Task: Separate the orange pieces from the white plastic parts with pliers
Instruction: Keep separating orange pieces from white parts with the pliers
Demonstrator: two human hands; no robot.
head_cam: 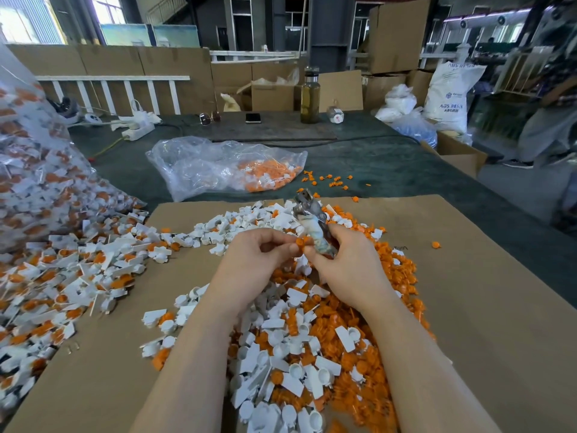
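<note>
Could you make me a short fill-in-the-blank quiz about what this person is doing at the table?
1. The right hand holds a pair of ____.
2. The left hand pinches a small piece coloured ____.
3. The piles lie on a sheet of brown ____.
4. The tall bottle at the far side stands ____.

Missing words: pliers; orange; cardboard; upright

Orange pieces and white plastic parts lie mixed on brown cardboard over a dark green worktop.
</note>
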